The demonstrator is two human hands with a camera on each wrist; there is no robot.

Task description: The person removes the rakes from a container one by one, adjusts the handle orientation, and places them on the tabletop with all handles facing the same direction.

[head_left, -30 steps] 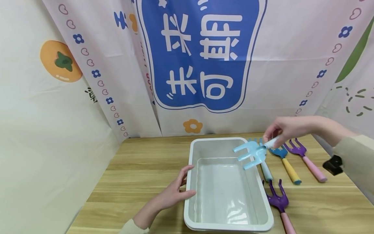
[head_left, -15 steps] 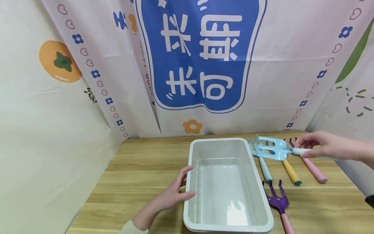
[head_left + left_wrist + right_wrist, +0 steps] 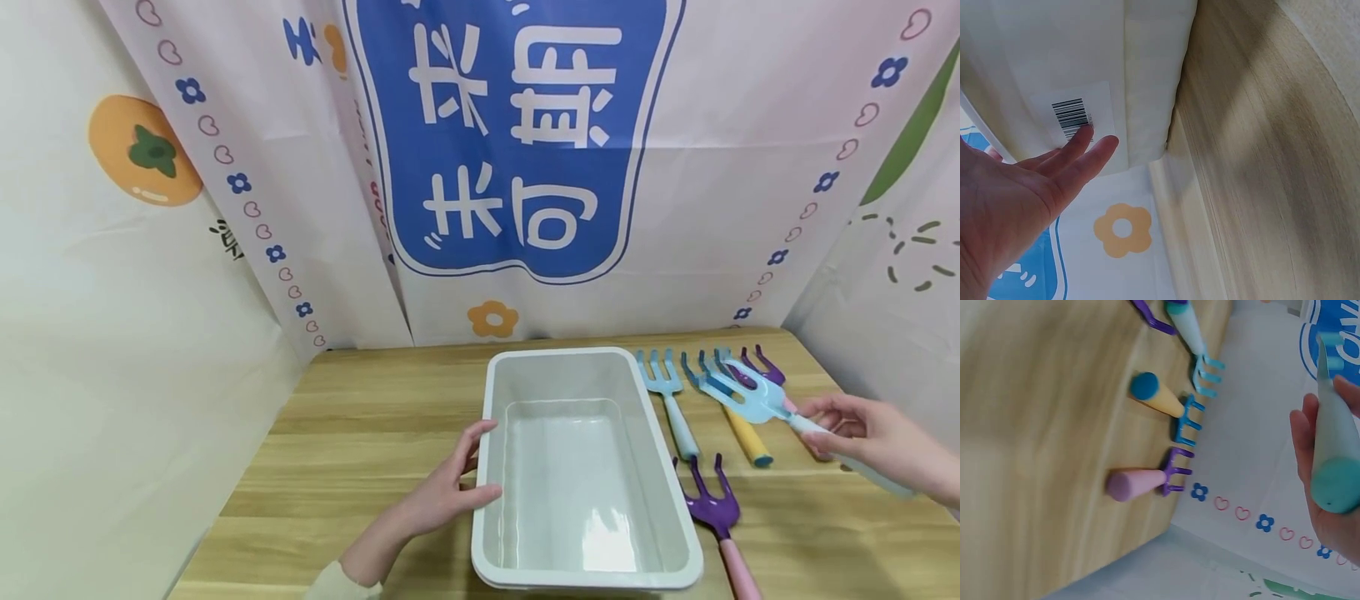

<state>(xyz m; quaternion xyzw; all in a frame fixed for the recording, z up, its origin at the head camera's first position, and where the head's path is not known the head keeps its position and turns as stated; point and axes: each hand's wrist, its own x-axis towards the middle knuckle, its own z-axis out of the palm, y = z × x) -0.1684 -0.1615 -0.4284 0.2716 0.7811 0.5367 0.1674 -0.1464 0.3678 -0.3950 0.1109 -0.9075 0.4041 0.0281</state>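
Observation:
My right hand point(image 3: 877, 433) holds a light-blue garden hand fork point(image 3: 757, 400) by its pale handle, above the right side of the table. In the right wrist view, fingers and thumb lie around that handle point(image 3: 1336, 440), its teal end toward the camera. My left hand point(image 3: 450, 492) rests against the left side of a pale grey plastic tub point(image 3: 483, 533), fingertips at the rim. In the left wrist view, two extended fingers touch the tub's outer wall point(image 3: 1016, 56) by a barcode label point(image 3: 1071, 115). The tub's inside shows only bare floor.
Right of the tub lie a light-blue fork point(image 3: 678, 425), a blue one with yellow handle point(image 3: 748, 437), and a purple one with pink handle point(image 3: 1138, 482), partly covered in the head view. Another purple fork point(image 3: 716, 510) lies nearer. A printed cloth point(image 3: 337, 275) hangs behind the wooden table point(image 3: 337, 433).
My right hand has carried the light-blue fork from over the tub's right rim to the right, then lower and nearer. The left hand keeps its place on the tub.

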